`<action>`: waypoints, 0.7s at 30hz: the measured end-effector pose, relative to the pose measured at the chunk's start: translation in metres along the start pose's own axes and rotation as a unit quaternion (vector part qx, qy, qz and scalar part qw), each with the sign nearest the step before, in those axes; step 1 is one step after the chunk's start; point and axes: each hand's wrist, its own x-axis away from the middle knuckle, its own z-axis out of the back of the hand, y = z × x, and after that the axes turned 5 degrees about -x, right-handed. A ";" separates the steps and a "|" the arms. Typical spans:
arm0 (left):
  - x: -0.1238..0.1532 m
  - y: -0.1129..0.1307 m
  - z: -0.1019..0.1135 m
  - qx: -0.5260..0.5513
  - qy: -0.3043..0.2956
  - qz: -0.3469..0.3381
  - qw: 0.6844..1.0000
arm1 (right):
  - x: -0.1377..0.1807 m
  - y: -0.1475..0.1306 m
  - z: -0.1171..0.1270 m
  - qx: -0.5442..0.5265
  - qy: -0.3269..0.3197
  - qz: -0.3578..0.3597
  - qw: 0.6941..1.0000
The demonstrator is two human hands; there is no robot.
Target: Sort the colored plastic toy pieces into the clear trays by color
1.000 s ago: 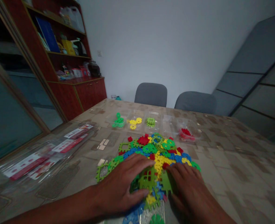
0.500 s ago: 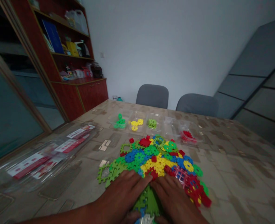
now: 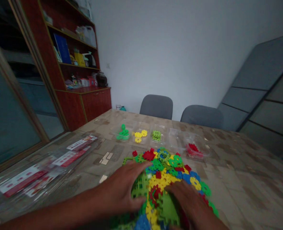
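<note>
A heap of colourful plastic building pieces (image 3: 164, 177) lies on the table before me: yellow, blue, green and red gear-like discs, with green lattice panels among them. My left hand (image 3: 122, 188) is at the heap's left side, thumb and fingers apart around a green lattice panel (image 3: 141, 185). On the other side, my right hand (image 3: 190, 199) arches over the heap with fingers extended, beside a solid green panel (image 3: 167, 209). Red toothed pieces (image 3: 155, 194) show between the hands. Some pieces beneath my palms are hidden, and the hands are slightly blurred.
Clear plastic trays stand in a row beyond the heap, holding green discs (image 3: 123, 134), yellow discs (image 3: 140, 135), light-green squares (image 3: 156, 135) and red pieces (image 3: 194, 150). Clear packaging with printed cards (image 3: 35, 175) lies at left. Two grey chairs (image 3: 156, 107) stand behind the table.
My hands were close together over the green panels; they have parted left and right, uncovering yellow and red pieces between them. The view has tilted up slightly.
</note>
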 end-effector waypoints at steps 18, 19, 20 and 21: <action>-0.206 -0.089 0.009 -0.140 -0.093 0.022 0.986 | -0.188 0.105 0.063 0.008 -0.026 -0.143 0.989; -0.207 -0.090 0.009 -0.138 -0.094 0.017 0.986 | -0.190 0.106 0.062 0.014 -0.033 -0.144 0.989; -0.208 -0.092 0.010 -0.135 -0.092 0.012 0.986 | -0.191 0.107 0.062 0.020 -0.039 -0.145 0.988; -0.209 -0.094 0.011 -0.131 -0.089 0.006 0.987 | -0.192 0.107 0.061 0.027 -0.044 -0.147 0.988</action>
